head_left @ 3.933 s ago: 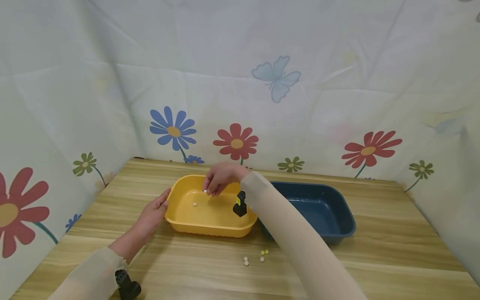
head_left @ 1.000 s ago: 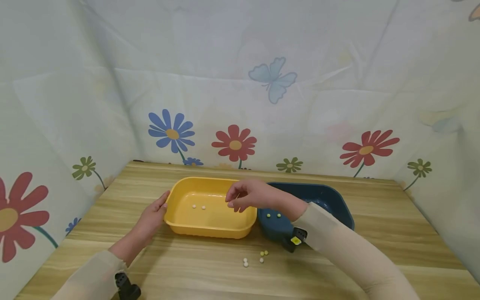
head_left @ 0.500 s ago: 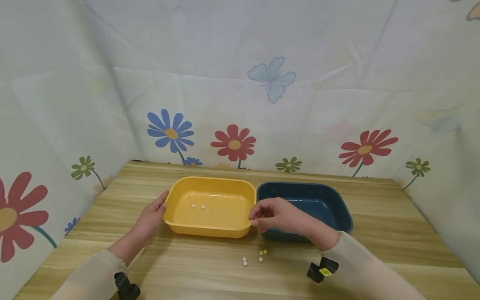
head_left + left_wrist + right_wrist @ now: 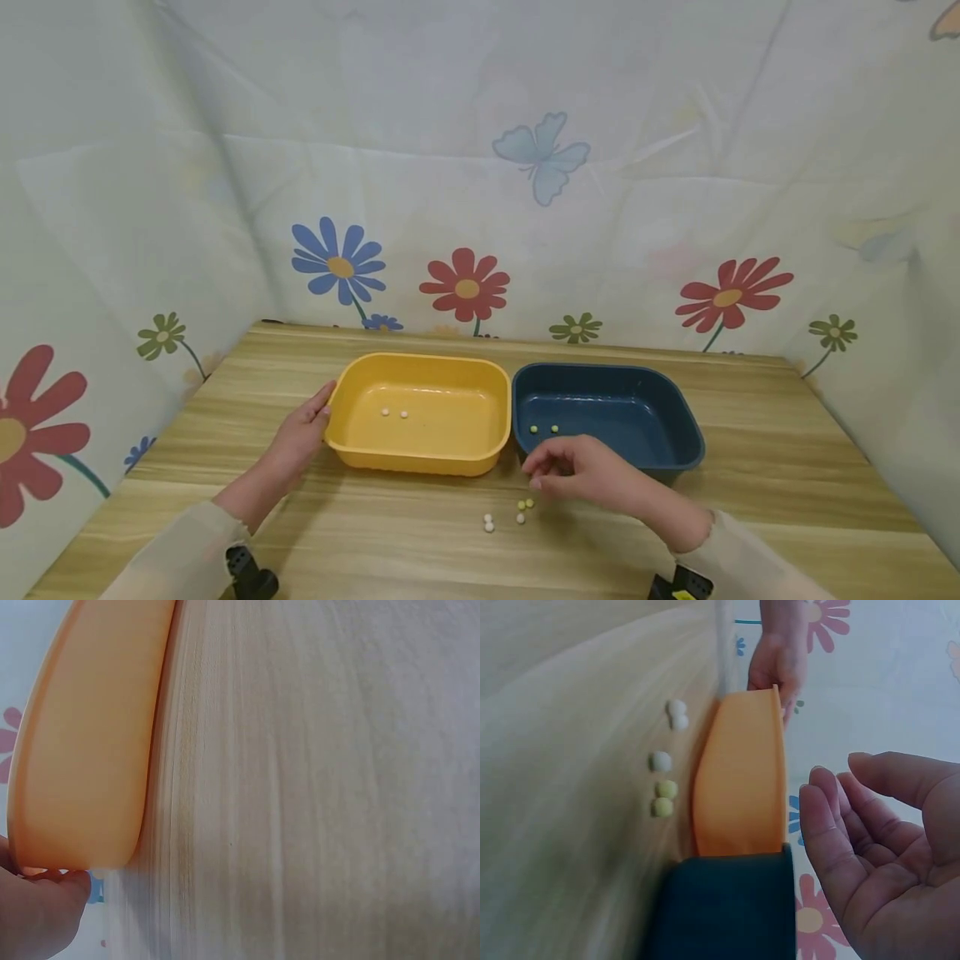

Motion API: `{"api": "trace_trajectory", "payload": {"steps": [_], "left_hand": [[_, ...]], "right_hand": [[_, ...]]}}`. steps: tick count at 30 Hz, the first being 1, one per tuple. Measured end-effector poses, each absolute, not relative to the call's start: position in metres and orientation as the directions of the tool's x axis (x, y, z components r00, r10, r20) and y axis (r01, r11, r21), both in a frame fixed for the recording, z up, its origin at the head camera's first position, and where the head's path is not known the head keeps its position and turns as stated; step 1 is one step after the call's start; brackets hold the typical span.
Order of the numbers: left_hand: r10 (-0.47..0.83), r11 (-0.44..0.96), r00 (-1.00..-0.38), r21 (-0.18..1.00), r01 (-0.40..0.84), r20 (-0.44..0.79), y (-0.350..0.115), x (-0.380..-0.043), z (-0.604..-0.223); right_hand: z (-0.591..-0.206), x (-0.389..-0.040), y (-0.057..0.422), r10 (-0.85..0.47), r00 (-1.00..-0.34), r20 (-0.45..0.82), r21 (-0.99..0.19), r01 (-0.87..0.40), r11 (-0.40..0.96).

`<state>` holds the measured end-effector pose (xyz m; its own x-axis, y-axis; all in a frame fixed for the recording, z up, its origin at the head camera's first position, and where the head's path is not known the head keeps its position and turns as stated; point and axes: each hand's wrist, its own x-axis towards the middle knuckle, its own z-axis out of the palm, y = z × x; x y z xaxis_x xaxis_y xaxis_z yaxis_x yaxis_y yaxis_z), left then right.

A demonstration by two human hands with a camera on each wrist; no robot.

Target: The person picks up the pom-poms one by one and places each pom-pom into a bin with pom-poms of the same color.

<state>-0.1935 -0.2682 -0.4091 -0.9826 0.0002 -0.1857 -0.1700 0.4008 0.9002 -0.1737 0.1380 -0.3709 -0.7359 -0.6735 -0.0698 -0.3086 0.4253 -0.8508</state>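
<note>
My left hand (image 4: 298, 429) grips the left end of a yellow plastic basin (image 4: 420, 467), its thumb and fingers at the rim, as the left wrist view also shows. Inside that basin lie two small white balls (image 4: 404, 414). My right hand (image 4: 581, 471) hovers by the near side of a dark blue basin (image 4: 678, 417). Its fingers are loosely bent, with a gap to the thumb and nothing between them in the right wrist view. Just below its fingertips, two yellow-green balls (image 4: 526, 504) and several white balls (image 4: 521, 518) lie on the table.
Two yellow-green balls (image 4: 534, 429) sit inside the blue basin. Both basins stand side by side on a wood-grain table (image 4: 375, 533). A white cloth (image 4: 645, 250) printed with flowers and a butterfly hangs behind and at both sides.
My right hand, earlier pinching a white ball over the yellow basin, has moved right and nearer, fingers now empty. The yellow basin now contains a second white ball. My left hand stays put.
</note>
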Motion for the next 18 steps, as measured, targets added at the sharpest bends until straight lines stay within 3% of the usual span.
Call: {"api": "trace_trajectory", "payload": {"steps": [18], "left_hand": [[0.007,0.403,-0.983,0.900,-0.167,-0.186,-0.269,-0.194,-0.409]], "right_hand": [[-0.413,-0.158,0.142,-0.653,-0.757,-0.022,-0.763,-0.409,0.501]]}}
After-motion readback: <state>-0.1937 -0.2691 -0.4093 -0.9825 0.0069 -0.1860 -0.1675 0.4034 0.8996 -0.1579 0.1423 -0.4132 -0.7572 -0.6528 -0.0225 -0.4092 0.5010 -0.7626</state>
